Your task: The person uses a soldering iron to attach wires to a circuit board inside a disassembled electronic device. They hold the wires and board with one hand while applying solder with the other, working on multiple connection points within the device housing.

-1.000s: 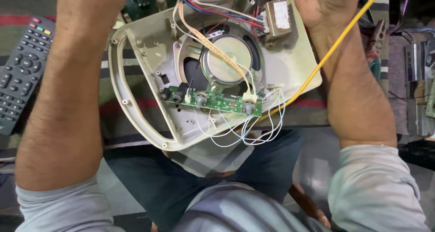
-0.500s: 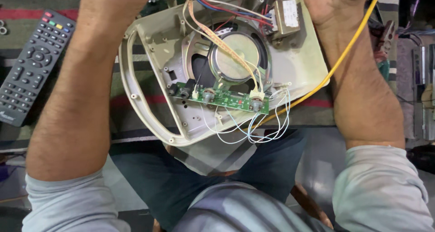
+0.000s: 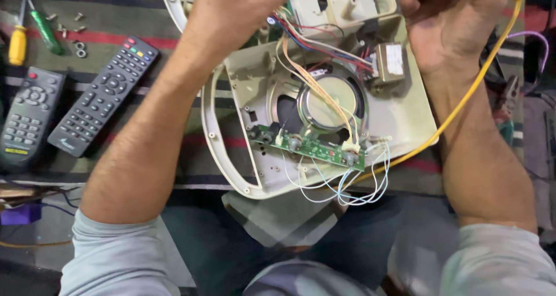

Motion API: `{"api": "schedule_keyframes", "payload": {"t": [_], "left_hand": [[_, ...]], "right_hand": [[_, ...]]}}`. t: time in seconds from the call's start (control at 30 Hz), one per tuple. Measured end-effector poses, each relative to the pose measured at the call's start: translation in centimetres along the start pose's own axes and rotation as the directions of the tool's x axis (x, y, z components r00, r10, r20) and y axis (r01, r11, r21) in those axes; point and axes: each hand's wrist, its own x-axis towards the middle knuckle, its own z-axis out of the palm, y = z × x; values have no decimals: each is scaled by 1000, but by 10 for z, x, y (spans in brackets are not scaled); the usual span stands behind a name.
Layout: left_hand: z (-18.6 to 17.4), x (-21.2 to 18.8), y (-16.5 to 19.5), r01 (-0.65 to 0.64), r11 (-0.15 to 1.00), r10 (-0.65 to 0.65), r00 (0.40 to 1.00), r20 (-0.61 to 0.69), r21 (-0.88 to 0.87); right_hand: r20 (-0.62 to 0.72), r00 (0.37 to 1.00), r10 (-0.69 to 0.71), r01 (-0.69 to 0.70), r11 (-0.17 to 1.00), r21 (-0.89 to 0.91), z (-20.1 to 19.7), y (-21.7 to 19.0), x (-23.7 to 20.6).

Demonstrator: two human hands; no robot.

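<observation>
- Two bare forearms are stretched forward from grey sleeves, with both hands raised at the top edge of the view.
- The left hand [image 3: 231, 9] is seen from the back, bent at the wrist over the upper left corner of the casing [image 3: 405, 116]; its fingers are cut off by the frame edge, so it cannot be told whether anything is gripped.
- The right hand [image 3: 454, 18] is curled into a loose fist, knuckles turned inward, above the casing's upper right corner; what is enclosed in it cannot be made out.
- A yellow wire [image 3: 463, 102] is run down from beside the right hand, across the right wrist, to the casing's lower edge.
- Between and below the two hands the opened cream casing is lain with its inside facing up, tilted, resting over the lap.
- A round speaker [image 3: 330, 102] is seated in the middle of the casing, below both hands.
- A green circuit board [image 3: 315, 148] is lain slantwise just below the speaker, with thin white wires [image 3: 347, 186] looped beneath it.
- A small transformer [image 3: 389, 61] is mounted just below the right hand, with red and blue leads run towards the left hand.
- Two remotes [image 3: 104, 96] are lain on the striped cloth, well to the left of the left forearm.
- A screwdriver [image 3: 17, 41] and loose screws [image 3: 78, 44] are placed beyond the remotes, far left.
</observation>
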Motion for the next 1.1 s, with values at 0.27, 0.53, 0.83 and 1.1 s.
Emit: {"api": "schedule_keyframes", "payload": {"t": [0.27, 0.53, 0.83, 1.1], "left_hand": [[7, 8, 14, 107, 982, -107, 994, 7, -153], [7, 11, 16, 73, 965, -66, 997, 36, -252], [7, 11, 14, 67, 978, -61, 998, 34, -196], [8, 12, 15, 21, 983, -16, 999, 29, -183]], "right_hand": [[-155, 987, 38, -44, 998, -41, 25, -8, -3], [-181, 983, 38, -43, 999, -27, 27, -10, -4], [-124, 992, 37, -43, 998, -53, 23, -9, -2], [-106, 994, 28, -33, 998, -46, 19, -7, -3]]}}
